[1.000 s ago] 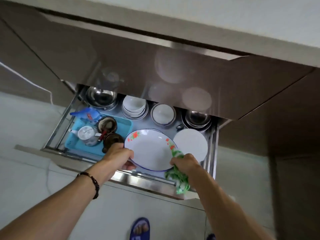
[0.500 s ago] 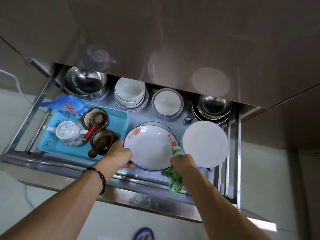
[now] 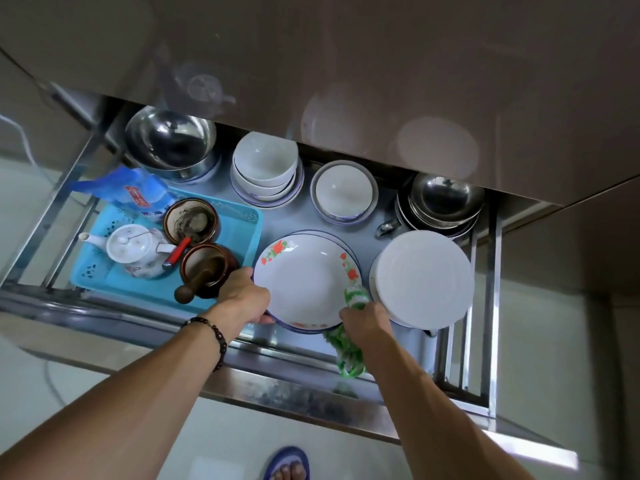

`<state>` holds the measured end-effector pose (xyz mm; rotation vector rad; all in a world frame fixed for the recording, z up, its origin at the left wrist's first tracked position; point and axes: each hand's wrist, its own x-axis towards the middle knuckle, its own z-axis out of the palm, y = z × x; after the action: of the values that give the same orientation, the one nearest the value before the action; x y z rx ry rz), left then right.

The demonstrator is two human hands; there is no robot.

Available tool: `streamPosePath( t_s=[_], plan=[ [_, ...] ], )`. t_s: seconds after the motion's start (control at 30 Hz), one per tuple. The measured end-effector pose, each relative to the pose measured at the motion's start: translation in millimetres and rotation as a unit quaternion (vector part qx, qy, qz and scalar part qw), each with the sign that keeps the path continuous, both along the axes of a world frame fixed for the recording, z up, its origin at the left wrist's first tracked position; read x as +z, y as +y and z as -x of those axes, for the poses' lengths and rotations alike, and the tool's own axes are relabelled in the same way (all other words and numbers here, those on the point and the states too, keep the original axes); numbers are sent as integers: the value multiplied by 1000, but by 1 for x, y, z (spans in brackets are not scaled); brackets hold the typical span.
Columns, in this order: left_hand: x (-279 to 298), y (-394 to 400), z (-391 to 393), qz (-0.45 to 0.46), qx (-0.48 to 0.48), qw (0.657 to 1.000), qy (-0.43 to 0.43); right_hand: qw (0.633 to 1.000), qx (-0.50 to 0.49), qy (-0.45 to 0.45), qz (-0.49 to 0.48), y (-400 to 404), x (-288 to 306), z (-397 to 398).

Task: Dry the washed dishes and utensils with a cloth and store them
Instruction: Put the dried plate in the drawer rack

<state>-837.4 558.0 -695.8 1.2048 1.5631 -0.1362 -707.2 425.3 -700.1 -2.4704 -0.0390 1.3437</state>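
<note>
**Dried plate goes down into the kitchen drawer**

A person's left hand (image 3: pixel 244 299) grips the left rim of a flowered plate (image 3: pixel 304 282), which sits level between both hands over a stack near the front edge of the open drawer (image 3: pixel 311 386). The right hand (image 3: pixel 365 323), at the plate's right rim, clutches a green cloth (image 3: pixel 349 355) against it. The plate appears about to be released; a white plate (image 3: pixel 424 278) lies just beside it.

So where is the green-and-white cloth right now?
In the head view, the green-and-white cloth hangs from the right hand, against the flowered white plate's right rim, over the steel drawer front.
</note>
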Motion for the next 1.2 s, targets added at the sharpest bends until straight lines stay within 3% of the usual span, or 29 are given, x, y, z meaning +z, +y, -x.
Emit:
streamPosePath(
  t_s=[0.17, 0.33, 0.67, 0.8, 1.0, 1.2],
  plan=[
    [-12, -2, -2, -28, 13, 999, 22, 996, 76, -50, 2, -2, 10, 5],
    [-26, 0, 0, -80, -58, 994, 56, 987, 129, -93, -10, -4, 26, 5],
    [-15, 5, 1, -67, -175, 979, 83, 991, 95, -88, -41, 5, 41, -3],
    [13, 0, 1, -128, -232, 960, 89, 990, 93, -89, -49, 1, 56, -2],
    [97, -14, -1, -279, -376, 880, 78, 986, 96, -123, -63, -13, 118, -6],
    [221, -27, -11, -445, -491, 746, 74, 973, 91, -188, -103, -26, 239, -26]
  ],
)
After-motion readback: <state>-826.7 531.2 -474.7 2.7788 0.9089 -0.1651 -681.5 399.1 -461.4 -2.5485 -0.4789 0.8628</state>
